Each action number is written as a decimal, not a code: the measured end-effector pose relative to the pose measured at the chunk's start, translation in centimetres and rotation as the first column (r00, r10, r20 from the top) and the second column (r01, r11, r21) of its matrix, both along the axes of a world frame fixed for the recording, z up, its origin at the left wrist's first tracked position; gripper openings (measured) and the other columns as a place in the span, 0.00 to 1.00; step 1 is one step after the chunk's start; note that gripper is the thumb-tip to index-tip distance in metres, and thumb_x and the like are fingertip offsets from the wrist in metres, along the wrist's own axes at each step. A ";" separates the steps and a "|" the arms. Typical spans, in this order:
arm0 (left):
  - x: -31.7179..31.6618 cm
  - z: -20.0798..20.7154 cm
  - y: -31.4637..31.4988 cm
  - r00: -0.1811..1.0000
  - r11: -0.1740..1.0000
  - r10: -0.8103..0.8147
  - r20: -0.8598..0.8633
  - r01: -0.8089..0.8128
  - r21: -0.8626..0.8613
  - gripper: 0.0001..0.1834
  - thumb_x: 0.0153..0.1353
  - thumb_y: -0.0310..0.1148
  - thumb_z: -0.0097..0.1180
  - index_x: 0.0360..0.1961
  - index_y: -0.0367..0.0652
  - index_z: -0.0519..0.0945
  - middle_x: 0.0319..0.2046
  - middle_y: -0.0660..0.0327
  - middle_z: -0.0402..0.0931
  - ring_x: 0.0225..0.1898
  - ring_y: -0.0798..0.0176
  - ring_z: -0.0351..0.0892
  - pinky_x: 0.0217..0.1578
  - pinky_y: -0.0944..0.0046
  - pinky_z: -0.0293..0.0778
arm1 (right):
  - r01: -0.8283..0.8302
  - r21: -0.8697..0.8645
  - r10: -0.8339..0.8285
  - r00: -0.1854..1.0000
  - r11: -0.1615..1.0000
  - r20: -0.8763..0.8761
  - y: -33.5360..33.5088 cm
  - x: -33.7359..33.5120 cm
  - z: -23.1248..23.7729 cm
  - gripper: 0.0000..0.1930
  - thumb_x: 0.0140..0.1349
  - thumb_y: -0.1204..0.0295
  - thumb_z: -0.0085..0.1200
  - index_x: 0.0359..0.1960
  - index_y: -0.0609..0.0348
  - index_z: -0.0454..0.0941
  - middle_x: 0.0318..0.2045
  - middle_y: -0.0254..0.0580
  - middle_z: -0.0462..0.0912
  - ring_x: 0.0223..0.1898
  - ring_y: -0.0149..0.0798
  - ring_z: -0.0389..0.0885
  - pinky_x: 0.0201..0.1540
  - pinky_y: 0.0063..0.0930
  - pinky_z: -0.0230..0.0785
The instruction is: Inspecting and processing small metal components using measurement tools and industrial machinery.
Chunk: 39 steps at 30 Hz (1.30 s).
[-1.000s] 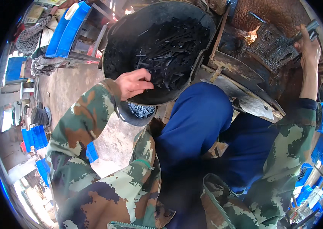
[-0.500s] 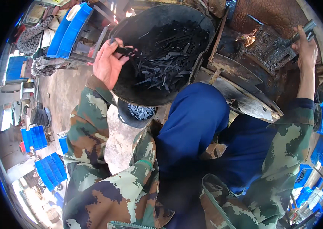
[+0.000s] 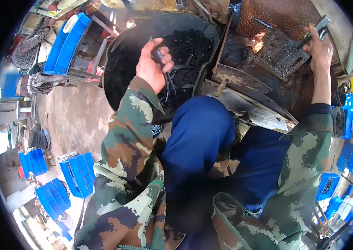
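My left hand (image 3: 152, 66) is over a wide black pan (image 3: 116, 71), fingers curled round a few thin dark metal pieces (image 3: 169, 85) whose ends hang below the palm. Many similar flat dark strips (image 3: 191, 52) lie heaped inside the pan; their exact kind is hard to make out. At the right, my right hand (image 3: 320, 51) is closed round a grey metal bar handle (image 3: 321, 24). That bar slants toward a dark, oily metal block (image 3: 282, 54) on the machine. Shiny bright metal or light shows at the block's left edge.
A rusty metal guard (image 3: 243, 79) and a grey sheet plate (image 3: 260, 110) stand between the pan and my knees. Blue bins (image 3: 66, 43) sit at the left, with more blue crates (image 3: 78, 175) lower down. A dark wheel (image 3: 338, 121) is at the right.
My left hand has moved right, further over the pan, and its fingers have curled in, with thin pieces now hanging below. My right hand still grips the bar; the whole view has shifted slightly.
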<state>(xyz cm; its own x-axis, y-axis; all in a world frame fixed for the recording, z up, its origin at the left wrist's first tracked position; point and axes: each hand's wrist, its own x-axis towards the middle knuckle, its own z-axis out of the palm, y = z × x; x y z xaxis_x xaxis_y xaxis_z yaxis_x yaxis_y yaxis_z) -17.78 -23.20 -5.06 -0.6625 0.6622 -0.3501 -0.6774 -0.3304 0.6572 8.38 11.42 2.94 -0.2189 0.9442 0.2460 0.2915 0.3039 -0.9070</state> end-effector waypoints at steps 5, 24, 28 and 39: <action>4.1 0.6 2.1 0.996 0.998 -0.067 0.053 0.067 0.015 0.11 0.69 0.39 0.52 0.44 0.44 0.75 0.28 0.66 0.67 0.21 0.71 0.60 0.18 0.69 0.56 | -0.024 0.006 0.024 0.999 1.000 -0.042 0.2 -0.3 0.2 0.16 0.64 0.59 0.60 0.42 0.60 0.86 0.21 0.32 0.76 0.19 0.24 0.70 0.22 0.24 0.74; 7.2 1.9 1.5 0.843 0.863 -0.502 -0.191 0.477 -0.165 0.12 0.66 0.32 0.41 0.48 0.45 0.72 0.29 0.62 0.69 0.20 0.71 0.60 0.23 0.68 0.57 | -0.004 0.071 0.005 1.000 0.997 -0.008 -0.9 0.0 0.6 0.18 0.64 0.57 0.59 0.42 0.63 0.82 0.35 0.37 0.88 0.14 0.30 0.78 0.22 0.26 0.71; 7.3 4.2 3.6 0.769 0.837 -0.540 -0.344 0.446 -0.317 0.09 0.65 0.28 0.43 0.44 0.42 0.74 0.32 0.64 0.68 0.19 0.74 0.61 0.20 0.70 0.57 | 0.006 0.081 -0.006 1.000 0.997 0.004 -1.0 0.0 0.8 0.18 0.65 0.57 0.59 0.41 0.61 0.82 0.33 0.36 0.88 0.14 0.31 0.78 0.25 0.28 0.73; 12.7 11.3 15.0 0.554 0.753 -0.651 -0.519 0.558 -0.348 0.21 0.66 0.30 0.52 0.60 0.38 0.70 0.28 0.70 0.66 0.19 0.81 0.58 0.17 0.76 0.52 | -0.008 0.106 0.013 0.999 0.994 -0.043 -1.0 -0.2 0.9 0.15 0.64 0.62 0.60 0.39 0.64 0.80 0.26 0.39 0.83 0.15 0.31 0.78 0.19 0.26 0.71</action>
